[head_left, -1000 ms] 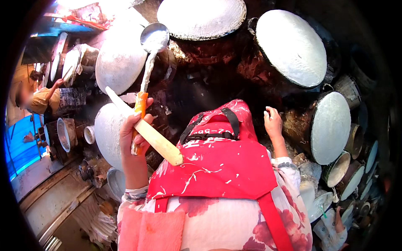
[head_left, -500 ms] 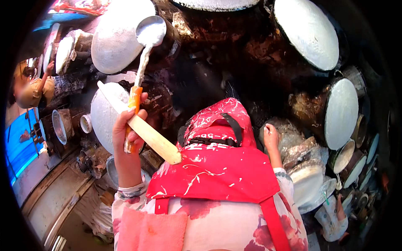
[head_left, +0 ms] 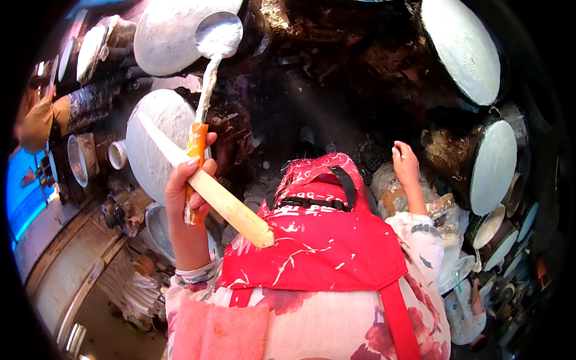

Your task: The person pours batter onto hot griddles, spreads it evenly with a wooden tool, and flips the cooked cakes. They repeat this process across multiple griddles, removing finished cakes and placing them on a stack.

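— The ladle first: where is it?

— Upper left of the frame. Its bowl is heaped with white paste, and its orange-handled stem runs down into the left hand. That hand is clenched round two things at once: the ladle handle and a flat wooden spatula, which slants from a white-coated blade at the left down to its bare butt against the red apron.

— And the other hand?

— The right hand sits right of centre, fingers loosely curled, pressing on or resting against a lumpy grey-brown pot. Whether it grips anything, I cannot tell; the palm faces away.

— What step would you say this is?

— My guess is carrying a load of white slip across rows of sooty round vessels, several already whitened on their faces. The loaded bowl hangs over the lower edge of a big white disc at the top left.

— So what does the next move call for?

— Probably keeping the bowl level so nothing slops, then tipping it over a chosen surface and freeing the spatula to spread.

— Anything unclear?

— Plenty. The dark middle is charred clutter I can't sort out. The apron hides whatever lies below the chest. The discs at the top and right are cut by the rim, and the small pots at the left are too warped to name.
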### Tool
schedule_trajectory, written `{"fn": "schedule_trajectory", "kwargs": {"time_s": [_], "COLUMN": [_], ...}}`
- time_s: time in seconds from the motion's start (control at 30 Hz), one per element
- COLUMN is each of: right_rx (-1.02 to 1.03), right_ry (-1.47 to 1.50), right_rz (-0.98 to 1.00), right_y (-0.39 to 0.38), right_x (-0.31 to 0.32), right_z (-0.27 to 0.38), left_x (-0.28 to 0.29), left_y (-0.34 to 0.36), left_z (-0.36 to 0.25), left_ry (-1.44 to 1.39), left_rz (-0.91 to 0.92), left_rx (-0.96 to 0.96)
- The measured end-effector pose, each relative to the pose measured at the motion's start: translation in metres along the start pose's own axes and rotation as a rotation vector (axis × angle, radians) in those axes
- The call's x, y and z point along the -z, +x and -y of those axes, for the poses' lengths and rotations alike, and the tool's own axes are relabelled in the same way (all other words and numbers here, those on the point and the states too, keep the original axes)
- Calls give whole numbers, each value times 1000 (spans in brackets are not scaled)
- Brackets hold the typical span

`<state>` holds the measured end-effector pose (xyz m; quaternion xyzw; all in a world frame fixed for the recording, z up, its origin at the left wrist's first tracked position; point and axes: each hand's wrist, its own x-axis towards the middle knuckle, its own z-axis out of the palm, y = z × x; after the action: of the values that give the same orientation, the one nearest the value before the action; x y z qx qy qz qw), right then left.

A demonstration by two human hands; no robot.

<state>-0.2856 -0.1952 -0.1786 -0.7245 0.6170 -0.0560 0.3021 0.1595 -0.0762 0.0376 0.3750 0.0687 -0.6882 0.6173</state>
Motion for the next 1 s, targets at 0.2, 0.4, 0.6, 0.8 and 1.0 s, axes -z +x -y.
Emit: {"fn": "schedule_trajectory", "kwargs": {"time_s": [0.2,0.4,0.6,0.8,1.0], "right_rx": [123,99,139,831,1022], "right_ry": [-22,41,803,134,66], "right_rz": [15,148,535,955,943], "right_y": [13,-27,7,-15,-29], "right_x": [-6,-25,42,106,53], "right_z": [-4,17,193,315,300], "left_x": [3,8,5,-8,5], "left_y": [-11,-9,-14,-17,-29], "left_z": [12,31,61,116,166], "left_ry": [4,-70,-5,94,-42], "left_rz": [-66,42,-35,-170,-261], "left_rx": [-31,40,-28,-268,-484]}}
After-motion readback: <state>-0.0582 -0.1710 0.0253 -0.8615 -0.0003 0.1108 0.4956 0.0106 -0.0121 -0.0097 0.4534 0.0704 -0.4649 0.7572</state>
